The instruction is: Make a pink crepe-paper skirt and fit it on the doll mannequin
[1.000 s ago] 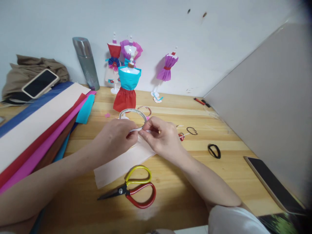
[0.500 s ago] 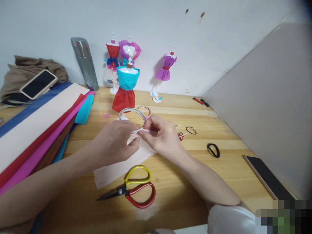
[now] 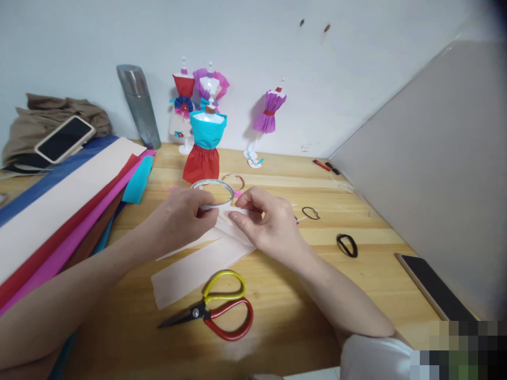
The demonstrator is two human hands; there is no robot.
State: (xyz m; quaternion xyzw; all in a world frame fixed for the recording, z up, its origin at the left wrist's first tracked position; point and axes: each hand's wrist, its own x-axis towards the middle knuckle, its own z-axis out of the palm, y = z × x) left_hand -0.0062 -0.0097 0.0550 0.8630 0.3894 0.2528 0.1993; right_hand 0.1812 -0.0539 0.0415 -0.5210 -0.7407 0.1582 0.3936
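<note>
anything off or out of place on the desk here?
Nothing damaged or spilled. Only oddities: a phone lies tilted on the bundled brown cloth at far left, and the scissors lie beside the pale paper strip. Left hand and right hand pinch the strip by the tape roll.

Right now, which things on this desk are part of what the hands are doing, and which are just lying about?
In use: left hand, right hand, tape roll, pale paper strip.
Lying about: scissors, hair tie, flask, coloured paper sheets.
</note>
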